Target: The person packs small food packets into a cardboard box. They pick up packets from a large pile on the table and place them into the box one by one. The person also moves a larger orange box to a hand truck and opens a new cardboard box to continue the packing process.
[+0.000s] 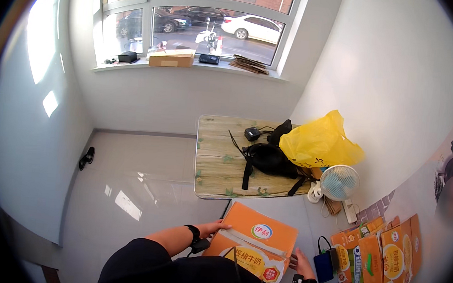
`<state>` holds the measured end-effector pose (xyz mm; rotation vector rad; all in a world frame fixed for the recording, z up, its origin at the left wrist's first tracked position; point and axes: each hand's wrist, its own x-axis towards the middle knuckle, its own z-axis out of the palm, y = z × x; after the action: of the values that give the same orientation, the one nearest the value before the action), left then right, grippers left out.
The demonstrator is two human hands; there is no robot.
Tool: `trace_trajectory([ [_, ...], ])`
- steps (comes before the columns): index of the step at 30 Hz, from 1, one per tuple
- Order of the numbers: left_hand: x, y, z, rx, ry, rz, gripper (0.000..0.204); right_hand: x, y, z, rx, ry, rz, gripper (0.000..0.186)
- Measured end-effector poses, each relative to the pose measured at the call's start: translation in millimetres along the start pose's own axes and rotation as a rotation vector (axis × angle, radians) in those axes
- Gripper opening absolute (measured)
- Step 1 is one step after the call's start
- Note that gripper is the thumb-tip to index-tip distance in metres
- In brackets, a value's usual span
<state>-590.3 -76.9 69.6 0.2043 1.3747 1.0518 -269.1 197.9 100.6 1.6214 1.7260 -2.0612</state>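
Both of my hands grip an orange cardboard box (pixel 255 242) with a white-and-yellow printed design, at the front of a pale grey table (pixel 309 223). My left hand (pixel 214 227) has its fingers at the box's upper left side, and my right hand (pixel 299 262) holds the right side near the lower corner. Each wrist wears a black strap with a small device. Several orange cartons and bags (pixel 394 258) stand to the right, beside a dark blue pouch (pixel 322 267) with a black strap.
A wooden-patterned table (pixel 215 167) ahead holds black bags (pixel 267 160), a charger (pixel 252 134) and a yellow plastic bag (pixel 316 137). A small fan (pixel 339 182) and power strip (pixel 349 211) stand at the right. The windowsill bears boxes (pixel 170 60). Black shoes (pixel 86 158) lie by the left wall.
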Motion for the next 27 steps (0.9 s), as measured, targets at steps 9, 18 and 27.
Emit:
trace_trajectory([
  [9, 35.9, -27.7, -14.7, -0.167, -0.155, 0.169, 0.079, 77.3, -26.5, 9.7, 0.346, -0.306, -0.108, 0.064],
  [18, 14.3, -16.0, -9.8, -0.357, -0.216, 0.171, 0.069, 71.4, -48.3, 34.6, 0.468, -0.41, -0.144, 0.063],
  [27, 8.0, -23.7, -51.9, -0.392, -0.254, 0.055, 0.061, 43.6, -48.3, 96.7, 0.535, -0.349, -0.184, 0.057],
])
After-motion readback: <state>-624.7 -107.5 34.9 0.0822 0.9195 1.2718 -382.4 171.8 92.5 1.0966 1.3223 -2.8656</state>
